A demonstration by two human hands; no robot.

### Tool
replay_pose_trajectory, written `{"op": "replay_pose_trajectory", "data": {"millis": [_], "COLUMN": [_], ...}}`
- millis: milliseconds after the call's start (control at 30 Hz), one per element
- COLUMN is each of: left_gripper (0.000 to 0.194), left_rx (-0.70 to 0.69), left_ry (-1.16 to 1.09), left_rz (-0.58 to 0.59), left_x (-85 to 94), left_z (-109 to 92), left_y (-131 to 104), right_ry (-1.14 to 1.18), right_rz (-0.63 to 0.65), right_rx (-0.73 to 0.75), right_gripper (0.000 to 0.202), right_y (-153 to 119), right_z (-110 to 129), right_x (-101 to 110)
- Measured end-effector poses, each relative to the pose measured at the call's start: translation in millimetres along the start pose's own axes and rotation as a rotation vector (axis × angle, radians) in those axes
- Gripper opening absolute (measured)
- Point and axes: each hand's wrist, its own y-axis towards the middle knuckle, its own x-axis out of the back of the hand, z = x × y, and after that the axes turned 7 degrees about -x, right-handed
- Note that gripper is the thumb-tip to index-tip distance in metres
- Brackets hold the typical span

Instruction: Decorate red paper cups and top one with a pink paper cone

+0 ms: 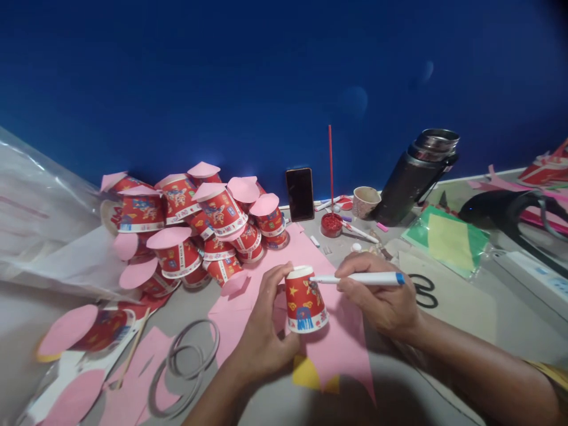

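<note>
Red cup (306, 300) in left hand's grip (276, 316) — upside down, marker (361, 278) beside

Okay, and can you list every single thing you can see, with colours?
Held cup: 1, red, left hand
Held marker: 1, white and blue, right hand
Pink-topped cups: many, red, left
Phone: 1, black, back
Little pot: 1, red, back
Stick: 1, red, in pot
Loose pens: several, mostly white, near pot
Small cup: 1, pale, back
Flask: 1, black, back right
Packet: 1, green and yellow, right
Power strip: 1, white, far right
Paper: several, pink, middle and sides
Rings: count unclear, grey, front left
Plastic: clear, far left
Table: 1, grey, underneath
Wall: 1, blue, behind
Other bits: too unclear to name
Left hand, right hand: 2, front
</note>
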Motion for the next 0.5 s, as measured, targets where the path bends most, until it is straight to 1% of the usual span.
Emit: {"op": "replay_pose_trajectory", "data": {"millis": [100, 233, 500], "left_gripper": [0.094, 0.095, 0.094], "left_rx": [-0.007, -0.016, -0.036], "left_ry": [0.022, 0.039, 0.047], "left_rz": [0.014, 0.014, -0.011], "left_x": [-0.3, -1.0, -1.4], "left_z": [-0.3, 1.8, -0.2], "left_y": [0.2, -0.7, -0.1], "right_ry": [-0.005, -0.032, -0.047], "right_rz": [0.043, 0.061, 0.079], "right_rx": [0.084, 0.139, 0.191], "right_gripper": [0.01, 0.009, 0.013], "right_y": [1.5, 5.4, 11.2], "right_z": [-0.8, -0.5, -0.6], "right_x": [-1.2, -4.2, -7.2]}}
